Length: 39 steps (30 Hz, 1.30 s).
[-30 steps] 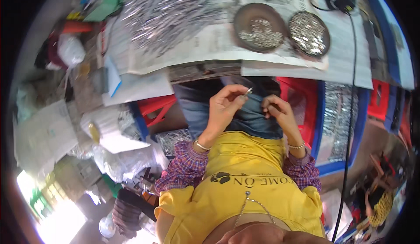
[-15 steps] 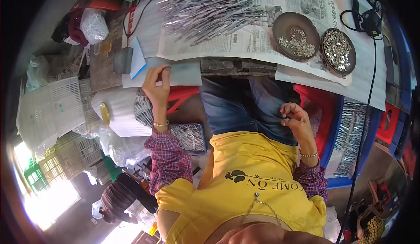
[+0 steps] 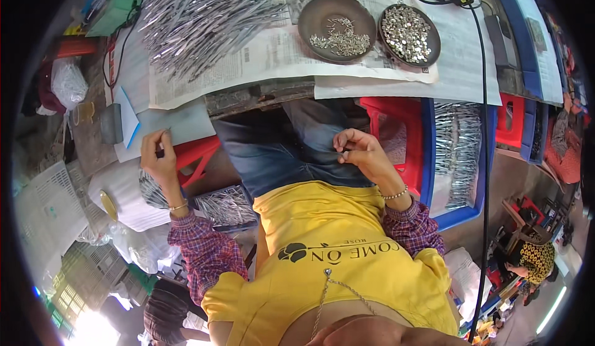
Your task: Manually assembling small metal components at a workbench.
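My left hand (image 3: pixel 158 157) is out to the left at the table's edge, beside a grey sheet (image 3: pixel 186 126). Its fingers are closed on what looks like a thin metal rod. My right hand (image 3: pixel 359 150) hovers over my lap in blue jeans (image 3: pixel 285 154), fingertips pinched on a small metal piece. A big heap of thin metal rods (image 3: pixel 204 17) lies on newspaper (image 3: pixel 273 54) on the table. Beside the heap stand a brown dish (image 3: pixel 310 11) with small metal pieces and a second dish (image 3: pixel 409 33) full of shiny round bits.
A red stool (image 3: pixel 396 116) and a blue tray (image 3: pixel 427 160) with more rods (image 3: pixel 458 147) are at my right. Another bundle of rods (image 3: pixel 226 203) lies under my left arm. A black cable (image 3: pixel 485 129) runs down the right side. Another person (image 3: pixel 536 256) sits at the lower right.
My left hand left my right hand over the lap and swung out left to the table's edge, then dropped a little lower. My right hand stayed over the lap.
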Tool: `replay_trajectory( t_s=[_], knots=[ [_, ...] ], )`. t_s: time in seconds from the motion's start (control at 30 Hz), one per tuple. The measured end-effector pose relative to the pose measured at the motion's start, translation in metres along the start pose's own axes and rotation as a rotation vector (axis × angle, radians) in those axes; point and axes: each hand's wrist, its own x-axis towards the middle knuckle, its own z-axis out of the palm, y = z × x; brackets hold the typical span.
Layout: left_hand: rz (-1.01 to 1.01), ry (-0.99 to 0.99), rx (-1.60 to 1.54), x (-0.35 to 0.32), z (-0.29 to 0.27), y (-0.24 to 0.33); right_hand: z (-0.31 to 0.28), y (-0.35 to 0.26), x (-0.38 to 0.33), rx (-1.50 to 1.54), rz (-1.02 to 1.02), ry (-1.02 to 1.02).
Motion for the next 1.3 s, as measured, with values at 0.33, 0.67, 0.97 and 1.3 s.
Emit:
replay_trajectory(
  t_s=[0.33,0.67,0.97,1.3],
  knots=[
    [-0.538,-0.649,-1.112,-0.036,0.065,0.154,0.015,-0.006,-0.004,-0.211,-0.024,0.163],
    [-0.7,-0.922,-1.377,-0.074,0.097,0.188,0.021,-0.007,-0.006,-0.557,-0.374,0.272],
    [-0.581,-0.808,-1.225,-0.081,0.095,0.196,0.02,-0.008,-0.008,-0.707,-0.435,0.296],
    [-0.444,-0.714,-1.164,-0.086,0.099,0.195,0.018,-0.004,-0.005,-0.676,-0.41,0.324]
  ],
)
